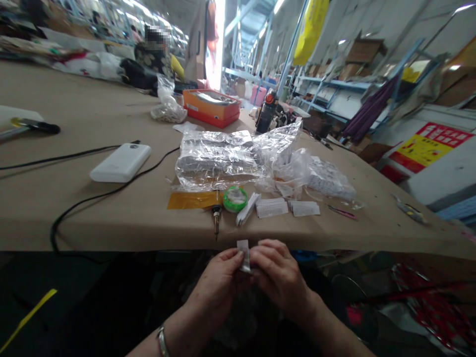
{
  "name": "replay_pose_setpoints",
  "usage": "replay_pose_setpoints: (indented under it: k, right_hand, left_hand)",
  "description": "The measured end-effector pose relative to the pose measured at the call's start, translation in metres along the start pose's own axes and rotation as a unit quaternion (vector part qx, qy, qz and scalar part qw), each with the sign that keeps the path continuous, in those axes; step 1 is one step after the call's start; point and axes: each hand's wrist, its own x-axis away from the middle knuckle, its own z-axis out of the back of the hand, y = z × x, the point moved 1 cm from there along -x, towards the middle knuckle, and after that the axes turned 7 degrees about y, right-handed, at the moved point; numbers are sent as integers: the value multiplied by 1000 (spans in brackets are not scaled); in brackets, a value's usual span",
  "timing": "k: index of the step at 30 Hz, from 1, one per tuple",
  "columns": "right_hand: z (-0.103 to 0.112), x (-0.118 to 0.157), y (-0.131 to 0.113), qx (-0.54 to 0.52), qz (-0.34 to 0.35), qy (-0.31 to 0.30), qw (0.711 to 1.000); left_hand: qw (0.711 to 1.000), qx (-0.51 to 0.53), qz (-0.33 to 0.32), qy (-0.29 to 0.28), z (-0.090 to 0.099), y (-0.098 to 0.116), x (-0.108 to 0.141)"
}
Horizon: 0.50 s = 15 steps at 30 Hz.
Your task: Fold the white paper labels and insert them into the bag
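With our left hand we are pinching a small white strip between thumb and forefinger, the fingertips closing on it. The fingers of our right hand are curling in at the strip's right side; we cannot tell whether they are gripping it too. The strip is standing roughly upright just off the near edge of the table. A bracelet is circling our left wrist.

Beyond our fingers, an iron is lying with its tip pointing near, crossing the right end of an amber sheet. Just right of it a green disc is sitting, then a slanting bundle, a middle stack and a right stack, all of white strips. Pink tweezers are resting farther right.

Behind these, a clear bag is spreading across the middle. To the left, a black cable is curving past a white case. Farther off, an orange box is standing open, and at the far left a person is showing beyond the table.
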Motion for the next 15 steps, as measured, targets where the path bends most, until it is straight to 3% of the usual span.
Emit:
replay_pose_setpoints:
  k: [3, 5, 9, 15]
  right_hand:
    - [1, -15, 31, 117, -108, -15, 987]
    - [-2, -21, 47, 195, -142, -47, 969]
    - [-8, -17, 57, 234, -123, -72, 962]
    - [-5, 1, 58, 144, -93, 19, 985]
  left_hand:
    - [999, -44, 6, 25, 1, 2, 5]
    - [998, -60, 10, 26, 2, 2, 7]
    - [997, -74, 7, 20, 7, -2, 5]
    - [995, -92, 16, 37, 8, -3, 0]
